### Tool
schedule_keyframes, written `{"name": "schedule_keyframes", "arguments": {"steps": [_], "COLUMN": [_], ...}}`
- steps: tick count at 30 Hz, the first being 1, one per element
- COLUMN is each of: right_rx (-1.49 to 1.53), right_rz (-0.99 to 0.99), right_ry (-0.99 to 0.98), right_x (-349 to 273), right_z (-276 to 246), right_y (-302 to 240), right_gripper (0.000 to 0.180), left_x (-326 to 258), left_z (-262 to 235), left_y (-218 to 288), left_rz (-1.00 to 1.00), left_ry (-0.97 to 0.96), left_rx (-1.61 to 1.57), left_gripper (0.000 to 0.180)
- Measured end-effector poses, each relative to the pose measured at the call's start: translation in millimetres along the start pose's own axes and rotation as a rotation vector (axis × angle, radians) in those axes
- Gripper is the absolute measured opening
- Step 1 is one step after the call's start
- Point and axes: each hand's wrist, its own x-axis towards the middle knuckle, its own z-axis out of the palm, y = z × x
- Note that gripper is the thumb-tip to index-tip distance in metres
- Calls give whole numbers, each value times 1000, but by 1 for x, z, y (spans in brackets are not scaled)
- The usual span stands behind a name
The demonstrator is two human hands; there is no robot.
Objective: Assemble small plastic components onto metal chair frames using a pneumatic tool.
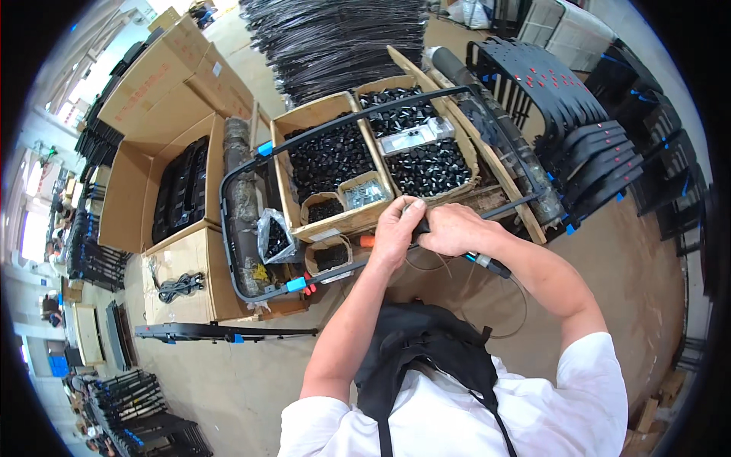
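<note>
My left hand (pixel 399 230) and my right hand (pixel 451 230) meet at the near side of a black tubular frame (pixel 350 266). The left fingers are closed, thumb on top; the right fingers curl down against them. A small dark piece (pixel 419 227) shows between the hands, mostly covered, and I cannot make out its kind. Beside the left hand an orange tip (pixel 367 241) sticks out. Under the right wrist lies a black and teal cylindrical tool (pixel 489 263) near a thin looping cable. The frame rests across padded supports and wooden bins (pixel 339 222) of small black parts.
A shallow tub (pixel 365 193) holds silvery screws. At the left stand an open carton (pixel 122 198) with black parts and a carton with a coiled black cord (pixel 181 286). Black panels (pixel 563 91) are stacked at right; wrapped black pieces (pixel 335 46) pile up behind.
</note>
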Motion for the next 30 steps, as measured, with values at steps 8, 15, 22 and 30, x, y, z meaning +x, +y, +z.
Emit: {"name": "schedule_keyframes", "arguments": {"steps": [8, 15, 22, 30], "right_rx": [77, 149, 153, 159], "right_rz": [-76, -21, 9, -10], "right_ry": [14, 40, -57, -64], "right_x": [-3, -12, 5, 2], "right_z": [37, 43, 46, 37], "right_y": [14, 17, 23, 16], "right_gripper": [40, 37, 34, 32], "left_x": [-21, -20, -16, -17], "left_z": [-7, -6, -12, -6], "left_y": [-5, -17, -26, -13], "left_rz": [-64, -47, -60, -30], "left_ry": [20, 7, -27, -60], "left_rx": [142, 103, 61, -11], "left_gripper": [15, 17, 18, 19]}}
